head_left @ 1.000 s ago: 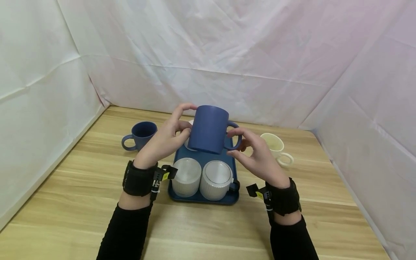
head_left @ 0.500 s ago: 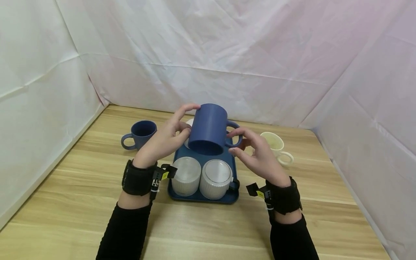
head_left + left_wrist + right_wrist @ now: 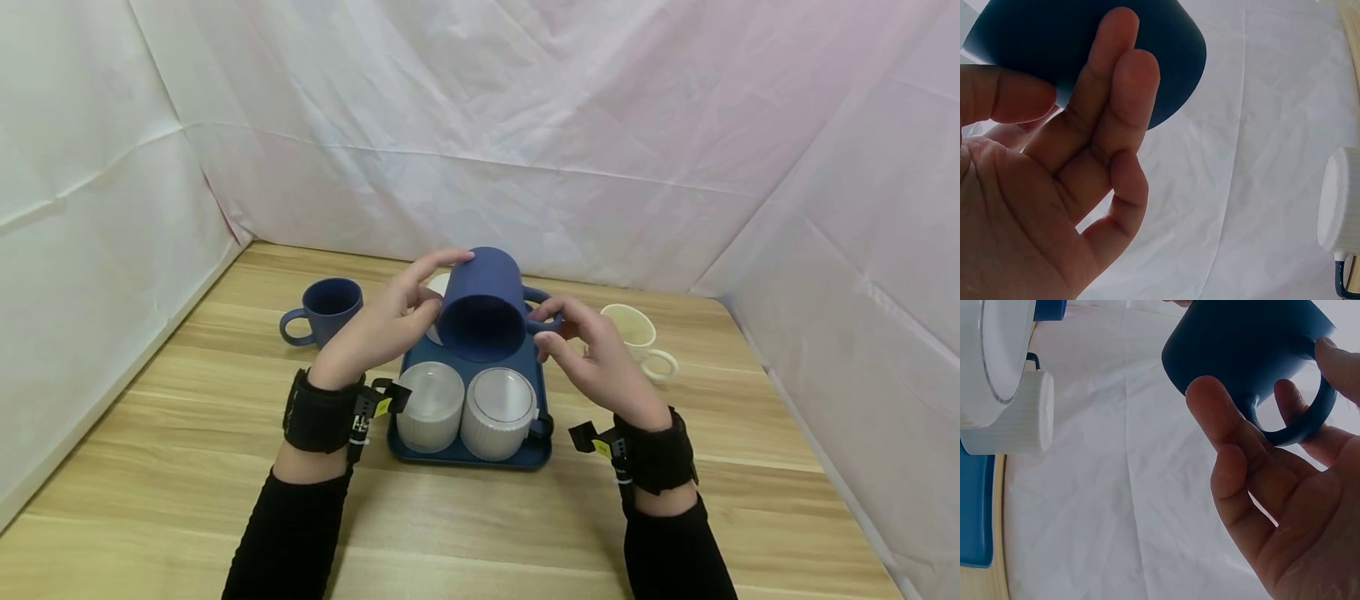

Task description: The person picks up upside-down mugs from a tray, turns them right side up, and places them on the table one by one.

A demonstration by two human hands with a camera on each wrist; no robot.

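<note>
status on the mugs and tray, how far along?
Done: two white ribbed mugs sit upside down at the near end of the blue tray. In hand: a blue mug held tilted above the tray, mouth toward the camera, left hand on its body, right hand at the handle. Left: a second blue mug and a cream mug stand upright on the table, off the tray.

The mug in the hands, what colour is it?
Dark blue mug; the head view shows it best.

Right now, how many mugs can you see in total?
6: a blue mug held in both hands, two white ribbed mugs upside down on the tray, one partly hidden white behind, a dark blue mug left, a cream mug right.
</note>
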